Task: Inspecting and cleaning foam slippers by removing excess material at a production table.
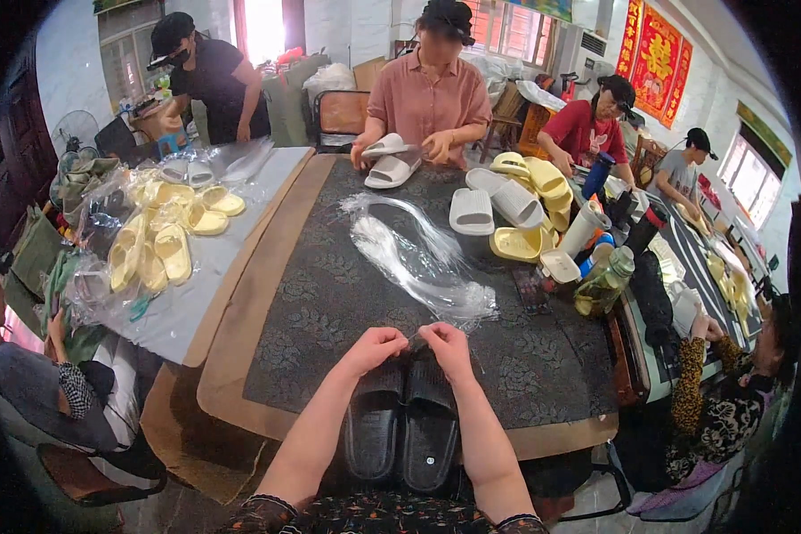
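A pair of black slippers lies side by side at the table's near edge, the left slipper (pixel 372 438) and the right slipper (pixel 430 452), a small pale round mark on the right one. My left hand (pixel 378 349) and my right hand (pixel 449 347) meet just over their far ends, fingertips pinched close together. Whatever is between the fingertips is too small to make out. Beyond my hands, a loose pile of clear plastic bags (pixel 409 254) is spread on the dark patterned table mat (pixel 307 303).
Yellow slippers (pixel 173 249) in clear plastic cover the left table. Grey slippers (pixel 507 203) and yellow slippers (pixel 518 244) are heaped at right, near a green-lidded bottle (pixel 607 280) and other bottles. Across the table a person (pixel 432 98) holds grey slippers (pixel 392 169). Several others sit or stand around.
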`<action>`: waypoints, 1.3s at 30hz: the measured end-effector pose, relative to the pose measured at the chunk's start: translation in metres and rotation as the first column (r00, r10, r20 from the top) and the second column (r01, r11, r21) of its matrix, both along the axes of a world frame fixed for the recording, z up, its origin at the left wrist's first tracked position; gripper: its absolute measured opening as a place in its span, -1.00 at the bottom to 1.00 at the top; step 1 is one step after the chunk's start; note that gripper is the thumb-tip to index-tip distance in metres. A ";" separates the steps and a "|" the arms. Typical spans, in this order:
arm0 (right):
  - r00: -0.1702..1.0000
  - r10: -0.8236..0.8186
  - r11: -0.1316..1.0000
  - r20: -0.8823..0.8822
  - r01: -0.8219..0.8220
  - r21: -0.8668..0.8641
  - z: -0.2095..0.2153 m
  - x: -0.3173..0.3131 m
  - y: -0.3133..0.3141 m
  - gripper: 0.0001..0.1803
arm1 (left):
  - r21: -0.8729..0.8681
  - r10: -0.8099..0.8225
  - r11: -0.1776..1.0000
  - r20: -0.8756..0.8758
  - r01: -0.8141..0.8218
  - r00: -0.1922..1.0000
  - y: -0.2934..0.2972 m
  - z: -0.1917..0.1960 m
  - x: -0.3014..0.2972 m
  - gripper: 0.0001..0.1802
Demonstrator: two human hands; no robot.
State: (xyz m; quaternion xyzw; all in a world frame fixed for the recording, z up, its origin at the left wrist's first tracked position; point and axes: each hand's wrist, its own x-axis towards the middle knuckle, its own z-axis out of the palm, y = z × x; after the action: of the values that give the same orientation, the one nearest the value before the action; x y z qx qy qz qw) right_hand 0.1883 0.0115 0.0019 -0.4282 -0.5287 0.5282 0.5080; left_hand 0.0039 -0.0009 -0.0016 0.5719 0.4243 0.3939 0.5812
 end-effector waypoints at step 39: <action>0.990 0.041 0.999 0.137 -0.044 0.023 -0.007 0.000 0.003 -0.84 | 0.008 -0.016 1.000 0.077 0.016 0.997 0.001 -0.006 -0.001 -0.78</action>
State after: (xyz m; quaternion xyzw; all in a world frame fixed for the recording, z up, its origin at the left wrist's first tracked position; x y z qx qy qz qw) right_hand 0.1883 0.0146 -0.0047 -0.4455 -0.5781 0.5014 0.4648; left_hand 0.0028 0.0005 -0.0073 0.5618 0.3955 0.4126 0.5981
